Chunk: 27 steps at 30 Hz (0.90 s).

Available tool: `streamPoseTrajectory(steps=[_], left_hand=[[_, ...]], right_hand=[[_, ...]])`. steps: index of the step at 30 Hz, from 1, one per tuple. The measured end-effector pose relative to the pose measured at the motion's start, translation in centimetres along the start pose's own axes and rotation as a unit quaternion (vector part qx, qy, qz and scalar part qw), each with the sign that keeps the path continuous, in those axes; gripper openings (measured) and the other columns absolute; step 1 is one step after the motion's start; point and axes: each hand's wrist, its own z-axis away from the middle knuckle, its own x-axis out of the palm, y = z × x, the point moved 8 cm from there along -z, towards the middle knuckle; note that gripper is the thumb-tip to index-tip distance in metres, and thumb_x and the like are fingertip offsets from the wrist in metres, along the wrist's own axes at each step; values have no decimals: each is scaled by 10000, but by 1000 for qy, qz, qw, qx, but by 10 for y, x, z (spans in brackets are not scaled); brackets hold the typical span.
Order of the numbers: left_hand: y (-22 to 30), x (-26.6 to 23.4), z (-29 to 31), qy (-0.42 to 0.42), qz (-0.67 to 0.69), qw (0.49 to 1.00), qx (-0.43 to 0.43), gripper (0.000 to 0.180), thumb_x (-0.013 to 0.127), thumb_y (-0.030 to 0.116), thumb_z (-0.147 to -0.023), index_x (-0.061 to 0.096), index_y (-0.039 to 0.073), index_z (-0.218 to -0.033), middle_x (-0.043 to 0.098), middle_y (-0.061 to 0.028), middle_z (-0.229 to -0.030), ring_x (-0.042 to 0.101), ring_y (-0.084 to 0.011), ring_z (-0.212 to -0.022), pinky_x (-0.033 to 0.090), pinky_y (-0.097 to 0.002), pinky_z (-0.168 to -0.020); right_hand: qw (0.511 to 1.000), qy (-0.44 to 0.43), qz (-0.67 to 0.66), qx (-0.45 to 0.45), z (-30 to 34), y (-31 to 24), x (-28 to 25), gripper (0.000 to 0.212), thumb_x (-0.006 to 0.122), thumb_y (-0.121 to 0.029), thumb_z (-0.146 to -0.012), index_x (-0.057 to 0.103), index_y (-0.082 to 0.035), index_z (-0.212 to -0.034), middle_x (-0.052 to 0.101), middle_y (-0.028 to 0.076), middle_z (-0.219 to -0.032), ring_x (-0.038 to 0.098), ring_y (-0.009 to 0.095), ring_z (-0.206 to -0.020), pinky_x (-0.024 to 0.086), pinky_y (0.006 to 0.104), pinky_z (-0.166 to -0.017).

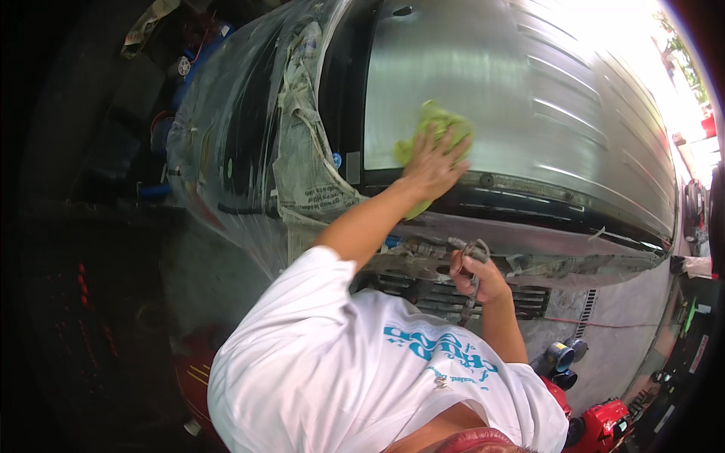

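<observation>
My left hand (438, 164) lies with its fingers spread on a yellow-green cloth (442, 115), pressing it against the grey metal roof panel (498, 98) of a vehicle. Parts of the cloth stick out beyond the fingertips and below the wrist; what lies under the palm is hidden. Lower and to the right, my right hand (491, 281) is closed around a metal air blow gun (477, 248), held close to the vehicle's side and not touching the roof. Some of its fingers are hidden behind the tool.
Clear plastic sheeting (234, 143) and masking newspaper (310, 177) cover the vehicle's front, left of the roof. A floor grate (529, 300) lies beside the vehicle. Several cans (560, 355) stand on the floor at right, near a red object (604, 424). A thin hose (604, 325) crosses the floor.
</observation>
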Motion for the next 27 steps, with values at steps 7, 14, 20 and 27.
streamPoseTrajectory(steps=[7,14,20,27], left_hand=[[-41,26,2,131,-64,989,20,662,346,456,-1143,203,227,-1747,251,-143,-1787,266,-376,-1627,189,-591,-1306],[-128,-6,43,69,-71,973,-210,757,398,626,-1102,188,299,-1752,204,-247,-1780,191,-487,-1630,156,-582,-1326],[-75,23,66,177,-42,973,-145,728,409,612,-1103,350,206,-1705,332,-260,-1728,261,-529,-1590,206,-649,-1282],[34,17,55,269,-12,947,-175,592,420,517,-1125,483,197,-1620,543,-192,-1584,414,-463,-1496,302,-605,-1206]], right_hand=[[980,172,29,-98,25,-31,6,262,810,-174,-949,656,-20,-1094,623,34,-854,554,87,-656,389,240,-484],[876,367,244,-197,77,-66,-14,217,768,-213,-991,677,-24,-1047,642,61,-888,604,131,-722,493,341,-647],[756,462,394,-245,121,-121,-56,333,689,-340,-1049,679,-14,-983,669,141,-764,692,260,-736,537,408,-727],[766,483,376,-199,125,-229,-154,408,732,-439,-1026,697,-43,-935,655,52,-667,602,121,-516,461,302,-467]])
